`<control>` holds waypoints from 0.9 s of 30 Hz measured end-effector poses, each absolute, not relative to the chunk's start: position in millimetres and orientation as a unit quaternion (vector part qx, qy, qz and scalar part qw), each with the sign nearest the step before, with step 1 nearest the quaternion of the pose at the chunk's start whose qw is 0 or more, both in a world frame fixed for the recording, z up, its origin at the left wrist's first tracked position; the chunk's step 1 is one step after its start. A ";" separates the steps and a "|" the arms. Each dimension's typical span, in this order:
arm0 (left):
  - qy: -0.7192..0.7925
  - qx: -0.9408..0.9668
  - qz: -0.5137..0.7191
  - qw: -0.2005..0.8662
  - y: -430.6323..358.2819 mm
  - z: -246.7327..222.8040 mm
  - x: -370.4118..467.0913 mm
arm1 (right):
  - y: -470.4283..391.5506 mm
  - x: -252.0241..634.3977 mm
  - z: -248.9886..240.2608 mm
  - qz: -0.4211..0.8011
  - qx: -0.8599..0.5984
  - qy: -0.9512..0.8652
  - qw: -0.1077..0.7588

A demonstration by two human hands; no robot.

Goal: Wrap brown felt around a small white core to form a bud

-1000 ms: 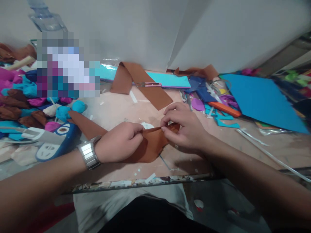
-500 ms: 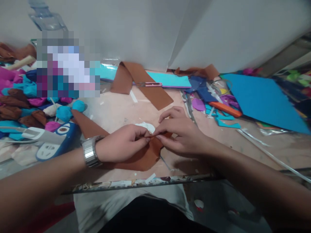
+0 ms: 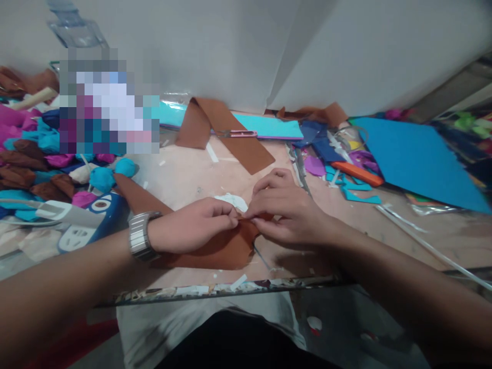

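Both hands pinch the upper edge of a brown paper strip (image 3: 223, 251), which looks like crepe paper, near the table's front edge. My left hand (image 3: 196, 223), with a metal watch (image 3: 140, 236) on its wrist, closes thumb against fingers on that edge. Right beside it, my right hand (image 3: 288, 212) grips the same edge, fingertips almost touching the left ones. Part of the strip passes beneath the left forearm and comes out at the upper left. Just behind the fingertips lies a small white piece (image 3: 232, 201). What the fingers cover cannot be seen.
Thread snips (image 3: 242, 134) rest on another folded brown strip (image 3: 226, 128). To the right are an orange cutter (image 3: 357, 173) and a large blue sheet (image 3: 418, 159). A blue-and-white power socket (image 3: 90, 225) and a pile of coloured paper balls (image 3: 102, 178) fill the left.
My left fingers have shifted slightly along the brown edge, and my right fingertips have moved a little to the right. The lower part of the strip lies slightly differently.
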State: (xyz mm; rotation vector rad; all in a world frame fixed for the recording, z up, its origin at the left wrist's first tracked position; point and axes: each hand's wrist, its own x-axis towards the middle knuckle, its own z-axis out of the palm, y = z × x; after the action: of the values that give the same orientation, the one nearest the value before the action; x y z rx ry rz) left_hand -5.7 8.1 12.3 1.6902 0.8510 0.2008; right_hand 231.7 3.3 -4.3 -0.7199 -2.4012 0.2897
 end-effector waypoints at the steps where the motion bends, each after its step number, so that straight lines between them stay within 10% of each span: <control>1: 0.360 0.726 0.093 0.579 8.1 11.8 -5.5 | 3.3 231.5 -4.7 0.107 -0.267 -0.907 0.308; 27: 0.393 0.776 0.162 0.467 2.6 7.1 -6.5 | 1.9 230.5 -5.9 0.078 -0.307 -0.901 0.298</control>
State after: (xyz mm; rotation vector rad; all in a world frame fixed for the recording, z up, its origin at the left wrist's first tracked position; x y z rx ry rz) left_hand -6.5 2.6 7.1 1.9029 0.9631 0.3985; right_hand 230.5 1.9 -5.9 -0.8150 -2.3929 0.2060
